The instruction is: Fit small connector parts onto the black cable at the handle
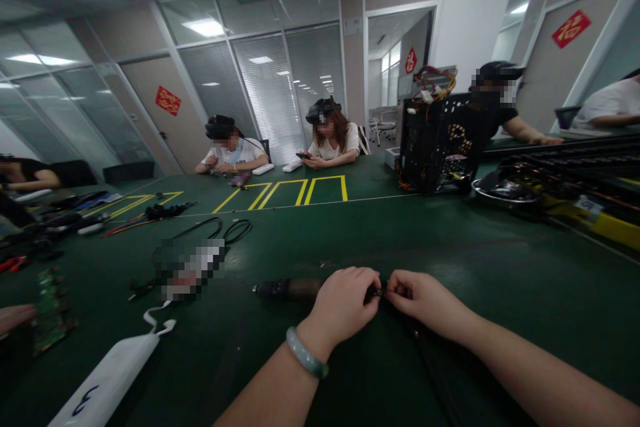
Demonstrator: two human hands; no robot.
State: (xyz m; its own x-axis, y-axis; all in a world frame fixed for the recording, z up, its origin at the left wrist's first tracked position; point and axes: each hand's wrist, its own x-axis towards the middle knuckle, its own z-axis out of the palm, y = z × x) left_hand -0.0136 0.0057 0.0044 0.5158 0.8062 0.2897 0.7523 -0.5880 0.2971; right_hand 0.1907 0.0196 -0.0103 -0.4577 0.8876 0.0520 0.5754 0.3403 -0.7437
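My left hand [345, 303] is closed around the near end of a dark cylindrical tool [287, 289] that lies on the green table [450, 247]; a pale green bangle sits on that wrist. My right hand [425, 297] pinches a small dark part at the tool's end, fingertips touching those of my left hand. A thin black cord [430, 367] runs from there toward me. What the small part is, I cannot make out.
A white pouch [110, 380] and a green circuit board [50, 310] lie at the left, with black cables [235, 230] beyond. An open black computer case [435, 140] stands at the right. Several people sit at the far side and the sides.
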